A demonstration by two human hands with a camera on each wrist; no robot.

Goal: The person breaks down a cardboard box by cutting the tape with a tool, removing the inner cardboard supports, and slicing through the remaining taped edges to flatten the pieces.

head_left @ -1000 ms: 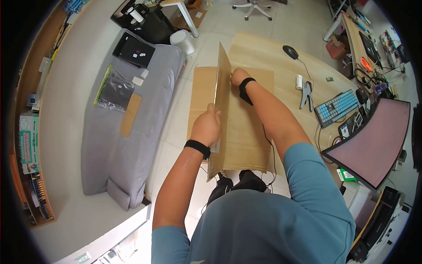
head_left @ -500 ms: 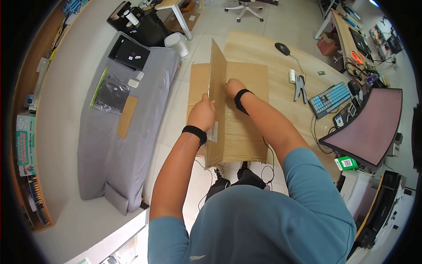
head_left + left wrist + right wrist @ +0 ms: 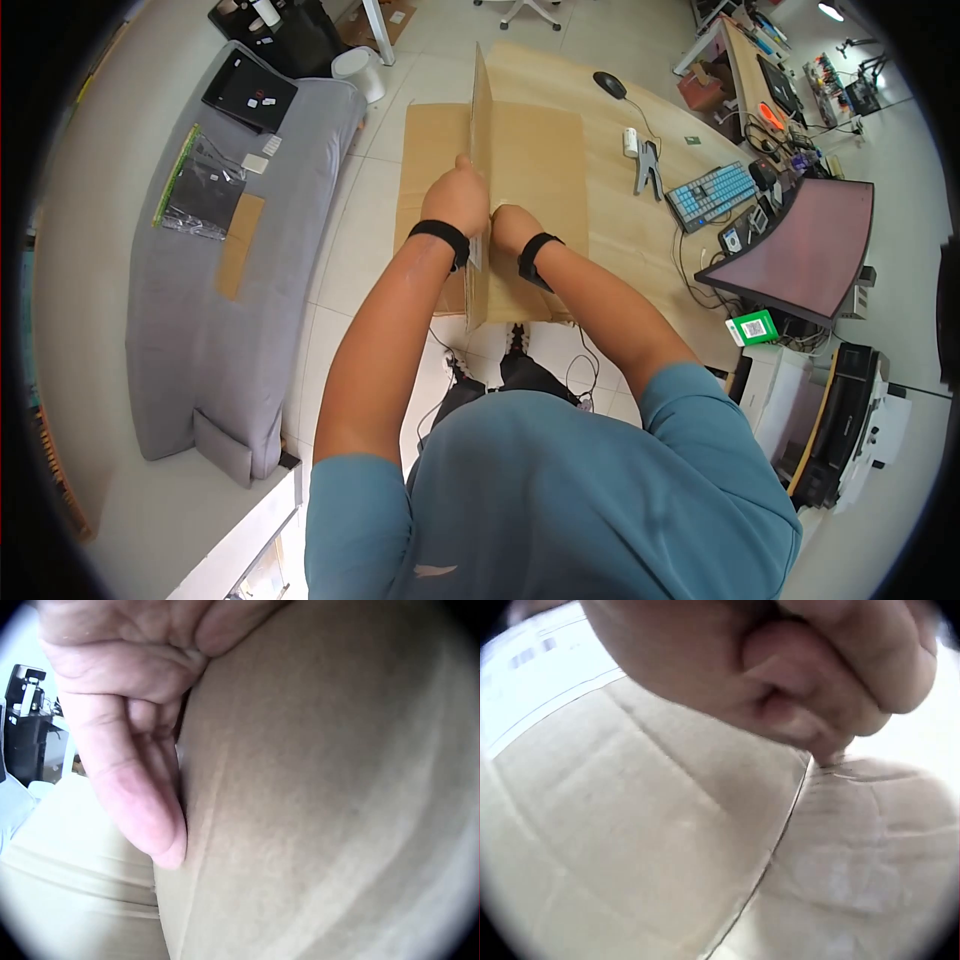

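Observation:
A large cardboard sheet (image 3: pixel 540 150) lies on the desk with one panel (image 3: pixel 480 95) standing upright between my two hands. On the panel's left side, my left hand (image 3: pixel 457 200) grips its upper edge; in the left wrist view the fingers (image 3: pixel 142 802) lie against the panel. My right hand (image 3: pixel 516 230), fingers curled, is low on the other side, at the crease. In the right wrist view its curled fingertips (image 3: pixel 821 746) touch the cardboard beside a dark line (image 3: pixel 769 859) along that crease. I cannot tell whether the right fist encloses something. A white label (image 3: pixel 551 671) shows on the panel.
To the right on the desk (image 3: pixel 620 230) are a mouse (image 3: pixel 610 85), a white bottle (image 3: pixel 630 142), a spring clamp (image 3: pixel 648 168), a blue keyboard (image 3: pixel 712 195) and a monitor (image 3: pixel 800 245). A grey sofa (image 3: pixel 280 220) with a laptop (image 3: pixel 250 90) stands left. A cable hangs near the legs.
My right hand has moved down along the crease toward my body. The left hand stays at the panel's edge, and the head view has shifted, so the scene sits higher and further left.

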